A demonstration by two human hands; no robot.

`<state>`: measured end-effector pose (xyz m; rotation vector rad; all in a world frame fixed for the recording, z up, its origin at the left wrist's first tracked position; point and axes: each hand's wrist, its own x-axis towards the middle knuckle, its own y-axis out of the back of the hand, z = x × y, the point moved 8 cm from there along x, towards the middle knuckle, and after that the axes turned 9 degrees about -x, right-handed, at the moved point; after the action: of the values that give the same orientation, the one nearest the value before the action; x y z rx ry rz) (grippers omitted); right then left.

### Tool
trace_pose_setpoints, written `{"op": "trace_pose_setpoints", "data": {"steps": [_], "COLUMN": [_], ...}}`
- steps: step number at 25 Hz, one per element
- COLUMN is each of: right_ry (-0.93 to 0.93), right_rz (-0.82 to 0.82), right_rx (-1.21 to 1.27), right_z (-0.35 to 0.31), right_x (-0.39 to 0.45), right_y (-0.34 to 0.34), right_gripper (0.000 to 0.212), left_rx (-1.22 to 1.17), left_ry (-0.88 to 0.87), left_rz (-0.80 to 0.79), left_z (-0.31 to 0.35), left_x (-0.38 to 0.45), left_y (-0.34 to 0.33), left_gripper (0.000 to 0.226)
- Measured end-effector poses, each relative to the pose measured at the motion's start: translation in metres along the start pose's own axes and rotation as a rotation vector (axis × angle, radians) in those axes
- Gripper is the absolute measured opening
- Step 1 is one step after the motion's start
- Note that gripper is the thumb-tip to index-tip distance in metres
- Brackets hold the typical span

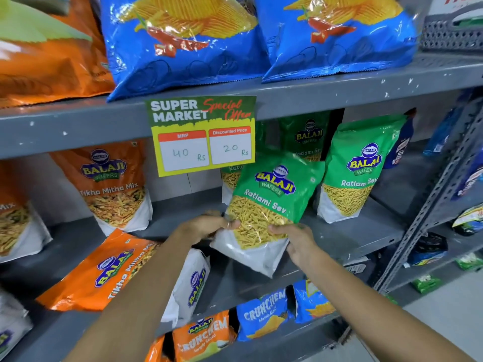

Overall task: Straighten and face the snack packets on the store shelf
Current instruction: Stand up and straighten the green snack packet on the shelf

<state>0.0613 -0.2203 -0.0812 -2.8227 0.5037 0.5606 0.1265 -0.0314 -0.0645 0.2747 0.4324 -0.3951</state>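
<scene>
Green packet [269, 205] of Ratlami Sev held in front of the middle shelf [352, 231], lifted clear of the board, printed face toward the camera. Long axis tilted, top corner leaning up and to the right, white bottom end [251, 254] pointing down and slightly left. Left hand [209, 226] closed on the packet's lower left edge, fingers curled around it; right hand [298, 244] gripping the lower right edge, thumb on the front, fingers behind and out of sight. Both forearms entering from the bottom of the frame.

Behind the held packet, three more green packets on the same shelf: one upright at right [358, 168], face forward; one further back [308, 139] in shadow; one [231, 178] largely hidden by the price card [203, 134] and the held packet, only a strip of its contents showing. Price card hanging from the upper shelf edge [78, 126], hand-marked 40 and 20.

Orange packets of Tikha Mitha Mix, three counted: one upright [112, 184], one cut off by the left frame edge [15, 226], one lying flat and slanted [99, 270] at the front of the shelf. White packet [190, 283] beside the left forearm, turned sideways, partly covered by the arm.

Upper shelf: two blue chip bags [183, 43], tops cut off, and one orange bag [47, 61], blurred. Lower shelf: small packets [261, 314] in blue and orange, count unclear. Neighbouring rack at right [444, 178], contents too blurred to identify.
</scene>
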Motion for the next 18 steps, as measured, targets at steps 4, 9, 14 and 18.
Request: {"op": "trace_pose_setpoints", "data": {"steps": [4, 9, 14, 18], "right_ry": [0.233, 0.319, 0.333, 0.284], "right_rz": [-0.061, -0.125, -0.149, -0.216], "right_rx": [-0.112, -0.229, -0.322, -0.465], "right_z": [-0.047, -0.066, -0.083, -0.087], "right_x": [-0.015, -0.008, 0.028, 0.059], "right_y": [0.01, 0.017, 0.013, 0.005], "right_gripper": [0.038, 0.055, 0.059, 0.065], "left_rx": [-0.081, -0.173, -0.171, -0.186], "left_ry": [-0.192, -0.288, -0.41, -0.441], "left_rz": [0.119, 0.177, 0.347, 0.459], "left_z": [0.012, 0.016, 0.024, 0.017], "left_x": [-0.018, -0.019, -0.006, 0.006], "left_y": [-0.018, -0.033, -0.036, -0.046], "left_gripper": [0.025, 0.035, 0.05, 0.056]}}
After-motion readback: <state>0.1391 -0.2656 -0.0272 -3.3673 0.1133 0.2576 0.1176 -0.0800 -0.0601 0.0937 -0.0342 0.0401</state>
